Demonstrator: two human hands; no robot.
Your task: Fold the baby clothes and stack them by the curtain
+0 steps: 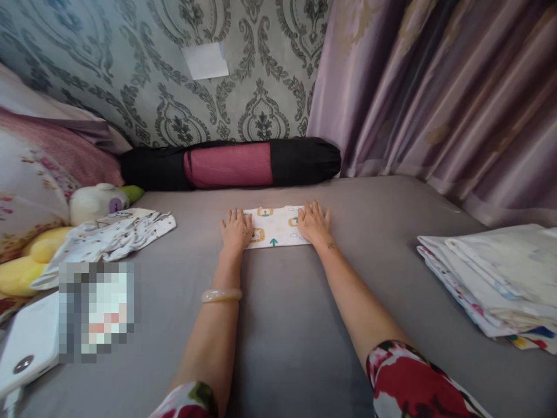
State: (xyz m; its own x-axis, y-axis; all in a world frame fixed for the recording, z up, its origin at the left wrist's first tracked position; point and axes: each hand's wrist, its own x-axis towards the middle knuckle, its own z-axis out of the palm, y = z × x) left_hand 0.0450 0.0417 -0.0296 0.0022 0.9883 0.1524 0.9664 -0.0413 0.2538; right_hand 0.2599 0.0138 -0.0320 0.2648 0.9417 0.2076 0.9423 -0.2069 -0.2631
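Note:
A white cloth (278, 228) printed with orange animal faces and a green arrow lies folded into a flat rectangle on the grey sheet. On its left end rests my left hand (237, 229), palm down with the fingers stretched out. My right hand (314, 222) lies flat over the right end, its fingers spread a little. Neither hand grips the cloth; both press on it from above. The parts of the cloth under my palms are hidden.
A black and pink rolled bag (228, 165) lies along the wall. Folded cloths (496, 278) are stacked at right. At left are a crumpled spotted cloth (117, 235), plush toys (93, 203), and a white device (32, 331) with a cable. A purple curtain (418, 98) hangs at right.

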